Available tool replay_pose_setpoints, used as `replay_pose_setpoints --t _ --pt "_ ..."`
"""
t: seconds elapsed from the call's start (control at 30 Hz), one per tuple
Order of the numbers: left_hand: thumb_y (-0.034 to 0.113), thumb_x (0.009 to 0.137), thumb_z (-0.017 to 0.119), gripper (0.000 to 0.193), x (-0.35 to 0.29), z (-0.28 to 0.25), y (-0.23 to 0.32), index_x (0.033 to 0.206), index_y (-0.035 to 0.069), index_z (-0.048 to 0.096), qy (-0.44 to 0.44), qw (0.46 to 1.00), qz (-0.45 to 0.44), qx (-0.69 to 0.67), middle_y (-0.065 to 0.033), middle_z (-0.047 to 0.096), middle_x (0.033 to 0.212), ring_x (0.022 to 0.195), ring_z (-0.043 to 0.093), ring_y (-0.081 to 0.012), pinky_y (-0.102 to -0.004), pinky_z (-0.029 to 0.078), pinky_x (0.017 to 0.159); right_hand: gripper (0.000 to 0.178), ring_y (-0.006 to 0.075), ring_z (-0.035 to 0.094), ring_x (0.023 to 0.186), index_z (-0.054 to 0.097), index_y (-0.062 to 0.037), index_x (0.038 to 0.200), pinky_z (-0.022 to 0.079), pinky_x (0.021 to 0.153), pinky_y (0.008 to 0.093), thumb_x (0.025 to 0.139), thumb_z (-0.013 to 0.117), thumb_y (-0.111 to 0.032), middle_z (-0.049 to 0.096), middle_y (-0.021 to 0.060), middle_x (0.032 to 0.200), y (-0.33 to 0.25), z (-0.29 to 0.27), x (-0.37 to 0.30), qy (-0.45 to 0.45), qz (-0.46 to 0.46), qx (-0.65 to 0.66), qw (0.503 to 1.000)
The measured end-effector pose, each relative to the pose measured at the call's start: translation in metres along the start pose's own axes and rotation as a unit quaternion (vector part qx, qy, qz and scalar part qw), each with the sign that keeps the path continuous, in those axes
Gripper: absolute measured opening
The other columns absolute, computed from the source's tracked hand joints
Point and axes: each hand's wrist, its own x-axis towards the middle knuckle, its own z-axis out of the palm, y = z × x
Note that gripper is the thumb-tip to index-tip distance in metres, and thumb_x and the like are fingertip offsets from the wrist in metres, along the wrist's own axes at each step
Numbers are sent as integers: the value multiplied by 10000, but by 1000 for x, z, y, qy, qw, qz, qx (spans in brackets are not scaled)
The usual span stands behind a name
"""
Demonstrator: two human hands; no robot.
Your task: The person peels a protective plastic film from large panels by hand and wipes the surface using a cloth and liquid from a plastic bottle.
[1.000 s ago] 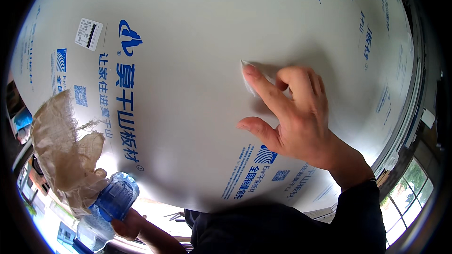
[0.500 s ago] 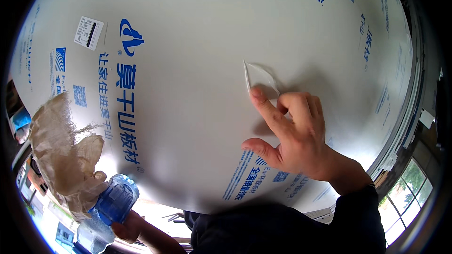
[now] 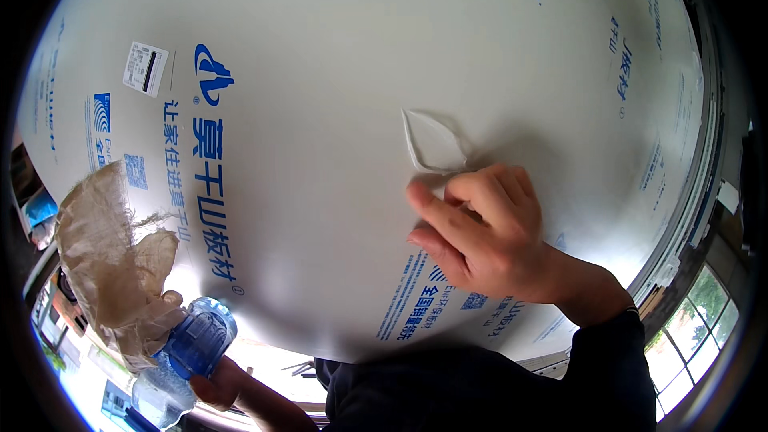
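Note:
A large pale panel point(image 3: 320, 192) with blue print fills most of the view. In its film is a torn, pointed loop with a raised white edge point(image 3: 410, 144). Just below that tear is my right hand point(image 3: 496, 236), its index finger and thumb apart, the other fingers curled, nothing visible between them. Whether the index tip touches the film I cannot tell. At the lower left my left hand point(image 3: 218, 384) is closed around a clear plastic bottle point(image 3: 164, 392) with a blue band. A frayed beige cloth point(image 3: 116, 248) rises beside the bottle; what holds it is hidden.
A white label point(image 3: 146, 69) with a black bar is stuck on the panel's upper left. Stacked board edges point(image 3: 680, 224) run down the right side. A paned window point(image 3: 694, 336) is at the lower right, and a blue object point(image 3: 40, 206) at the far left.
My right index finger has drawn back from the tear and bent, with the thumb now closer to it. The film's loop stands wider and fully visible. My left hand keeps its hold on the bottle.

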Motion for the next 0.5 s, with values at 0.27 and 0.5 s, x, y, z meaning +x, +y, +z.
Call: replay_pose_setpoints --t 0.27,0.5 --pt "153 782 692 646 3 -24 -13 1358 -64 495 120 993 -13 5 -272 536 1366 1275 495 -441 -576 285 1157 169 179 579 682 623 -66 841 464 594 334 730 751 -60 565 27 785 19 6 31 137 59 -37 988" --pt "171 821 659 651 -2 -28 -24 1402 -43 455 68 997 23 43 -260 543 1358 1257 506 -445 -562 330 1137 123 230 543 577 584 -55 768 437 517 355 739 618 60 525 57 666 -6 12 32 40 59 29 997"
